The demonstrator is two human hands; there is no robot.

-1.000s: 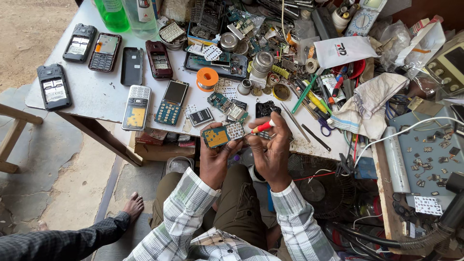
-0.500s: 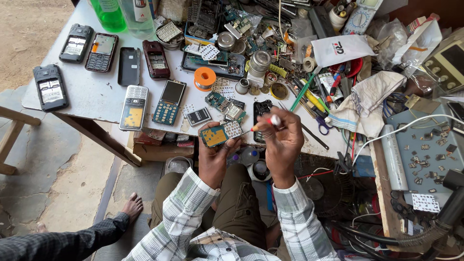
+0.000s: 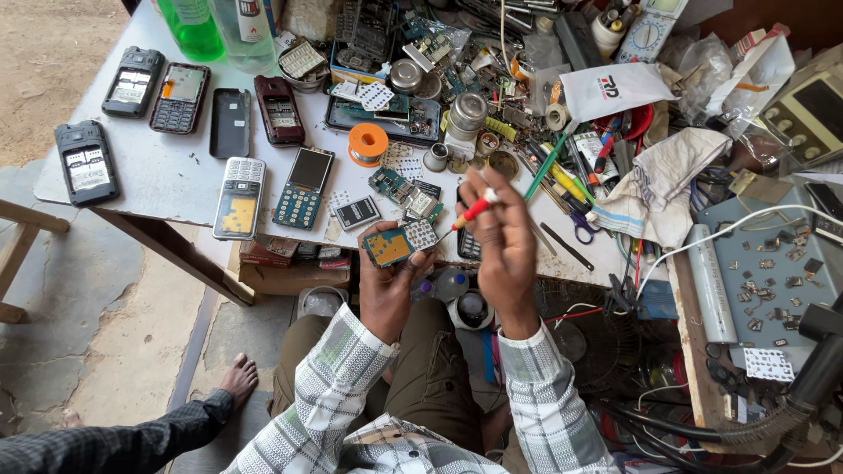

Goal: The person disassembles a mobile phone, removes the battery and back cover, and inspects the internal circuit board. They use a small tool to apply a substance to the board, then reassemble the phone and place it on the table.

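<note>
Just below the middle of the frame sits the opened phone (image 3: 399, 244), its yellow inner board and small white keypad facing up, cradled in the left hand (image 3: 386, 285), whose fingers wrap it from beneath at the near edge of the table (image 3: 167, 180). The right hand (image 3: 502, 241) is pinched around a red-handled screwdriver (image 3: 472, 211), its thin tip angled down and left toward the phone's right end; whether the tip actually touches is too fine to tell. By the look of it, the casing is already off and the insides are bare, so the opening-up seems done, while work on the board itself appears to be in hand, with reassembly not yet begun. Moving outward, a dark keypad phone (image 3: 303, 186) and a white one with a yellow screen (image 3: 239, 197) lie to the left of centre, with a small black battery (image 3: 357, 212) just beside them. An orange spool (image 3: 368, 143) stands above the centre. Further up-left, more handsets line the table, one black phone (image 3: 84, 161) near the left edge. Right of centre lies a crumpled cloth (image 3: 667, 175) among pens and tools, and a white tube (image 3: 709, 281) rests on the right. At the lower left, another person's bare foot (image 3: 235, 379) and dark sleeve (image 3: 105, 439) show.
</note>
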